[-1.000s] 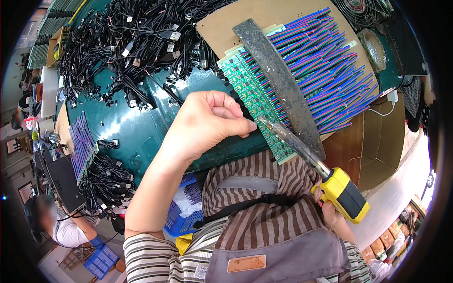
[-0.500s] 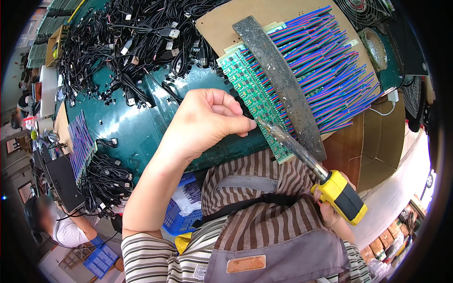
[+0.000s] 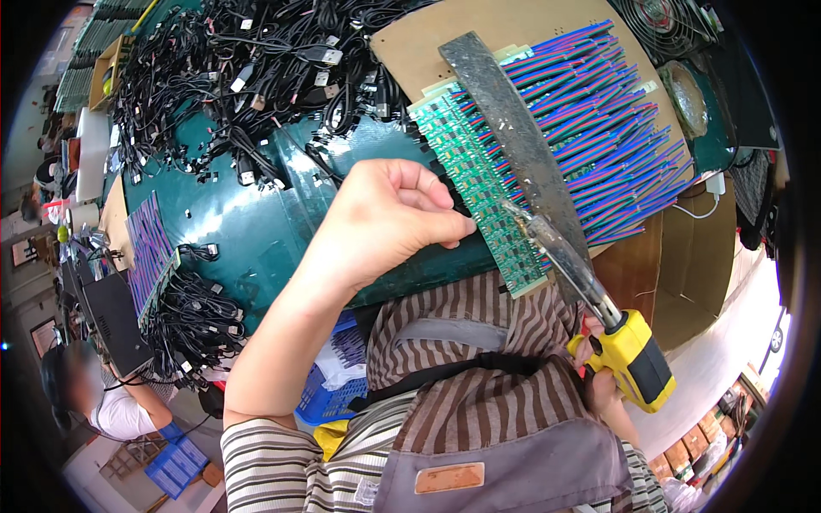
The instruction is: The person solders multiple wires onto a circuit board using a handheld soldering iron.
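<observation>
My left hand (image 3: pixel 380 224) is closed in a pinch at the near left edge of a green circuit-board panel (image 3: pixel 462 152); whatever its fingertips hold is too small to make out. In my right hand (image 3: pixel 604 386) is a yellow and black soldering gun (image 3: pixel 634 349), its tip over the panel, a little right of my left fingertips. A dark, worn metal bar (image 3: pixel 523 141) lies across the panel and the roots of its wires. Red, blue and dark wires (image 3: pixel 599 141) fan out from the panel to the right.
Black USB cables (image 3: pixel 256 64) are heaped at the back left of the green table mat (image 3: pixel 256 231). A brown board (image 3: pixel 410 38) lies under the panel. More wired boards (image 3: pixel 150 248) and cables sit at left, near another person (image 3: pixel 128 410). At right stands a cardboard box (image 3: pixel 701 256).
The soldering gun's tip has shifted right and slightly up, away from my left fingertips. My left hand keeps its pinch. The whole view has shifted slightly.
</observation>
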Motion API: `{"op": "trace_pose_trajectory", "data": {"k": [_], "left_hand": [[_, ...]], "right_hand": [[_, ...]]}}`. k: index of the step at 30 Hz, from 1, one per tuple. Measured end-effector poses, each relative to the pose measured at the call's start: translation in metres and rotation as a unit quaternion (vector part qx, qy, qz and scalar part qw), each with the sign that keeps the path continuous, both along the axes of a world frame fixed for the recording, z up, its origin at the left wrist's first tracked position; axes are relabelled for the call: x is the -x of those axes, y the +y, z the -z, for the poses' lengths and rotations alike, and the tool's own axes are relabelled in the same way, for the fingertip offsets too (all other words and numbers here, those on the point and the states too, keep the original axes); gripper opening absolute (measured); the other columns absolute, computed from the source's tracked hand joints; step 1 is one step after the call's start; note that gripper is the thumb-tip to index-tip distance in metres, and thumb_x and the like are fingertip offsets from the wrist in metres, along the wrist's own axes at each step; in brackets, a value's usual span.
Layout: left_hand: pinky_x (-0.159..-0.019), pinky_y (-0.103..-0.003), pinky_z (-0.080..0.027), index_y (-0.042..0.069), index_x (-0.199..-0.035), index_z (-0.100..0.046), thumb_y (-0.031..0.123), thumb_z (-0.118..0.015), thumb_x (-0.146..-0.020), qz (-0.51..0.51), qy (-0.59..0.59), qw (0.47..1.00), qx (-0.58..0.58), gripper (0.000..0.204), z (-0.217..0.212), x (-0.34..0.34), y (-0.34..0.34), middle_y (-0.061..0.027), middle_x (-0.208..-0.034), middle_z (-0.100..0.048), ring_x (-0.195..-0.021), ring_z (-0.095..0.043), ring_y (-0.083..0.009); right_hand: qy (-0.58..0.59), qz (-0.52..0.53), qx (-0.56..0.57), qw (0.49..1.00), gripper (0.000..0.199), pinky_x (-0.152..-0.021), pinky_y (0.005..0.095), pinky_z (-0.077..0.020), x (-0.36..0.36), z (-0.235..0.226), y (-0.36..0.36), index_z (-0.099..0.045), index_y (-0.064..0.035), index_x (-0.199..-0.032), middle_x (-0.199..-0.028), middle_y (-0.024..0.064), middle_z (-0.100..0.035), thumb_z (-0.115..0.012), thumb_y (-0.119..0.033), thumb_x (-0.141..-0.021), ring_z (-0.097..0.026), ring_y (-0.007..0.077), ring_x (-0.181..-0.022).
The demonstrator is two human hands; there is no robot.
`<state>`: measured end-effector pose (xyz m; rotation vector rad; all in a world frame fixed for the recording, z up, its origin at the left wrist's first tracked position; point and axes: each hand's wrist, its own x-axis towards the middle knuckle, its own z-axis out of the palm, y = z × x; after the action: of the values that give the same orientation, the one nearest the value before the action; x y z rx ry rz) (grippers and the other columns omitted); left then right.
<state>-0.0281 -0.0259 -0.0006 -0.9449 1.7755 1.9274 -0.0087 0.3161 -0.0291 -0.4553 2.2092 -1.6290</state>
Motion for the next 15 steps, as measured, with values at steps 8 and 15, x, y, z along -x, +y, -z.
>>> {"op": "trace_pose_trajectory", "data": {"k": [8,15], "left_hand": [[-0.067,-0.02,-0.052,-0.002,-0.088,-0.066,0.001,-0.08,-0.076,0.014,0.058,0.996,0.062,0.019,-0.017,-0.021,-0.002,-0.0071,-0.079,-0.071,-0.073,-0.067,-0.0088],[-0.062,-0.024,-0.05,-0.003,-0.087,-0.071,0.009,-0.079,-0.075,-0.133,0.016,0.87,0.475,0.019,-0.005,-0.047,-0.046,-0.0082,-0.073,-0.07,-0.066,-0.064,-0.0106]], "right_hand": [[-0.099,0.013,0.06,0.993,0.071,-0.061,0.026,-0.0454,-0.008,0.011,0.012,-0.047,0.0046,-0.116,-0.085,0.0073,-0.055,-0.063,-0.057,-0.085,-0.055,0.0136,-0.067],[-0.05,0.042,0.046,0.997,0.057,-0.06,0.0259,-0.0485,-0.007,0.012,0.006,-0.056,0.0061,-0.097,-0.074,0.0081,-0.058,-0.066,-0.049,-0.084,-0.06,0.0152,-0.062]]}}
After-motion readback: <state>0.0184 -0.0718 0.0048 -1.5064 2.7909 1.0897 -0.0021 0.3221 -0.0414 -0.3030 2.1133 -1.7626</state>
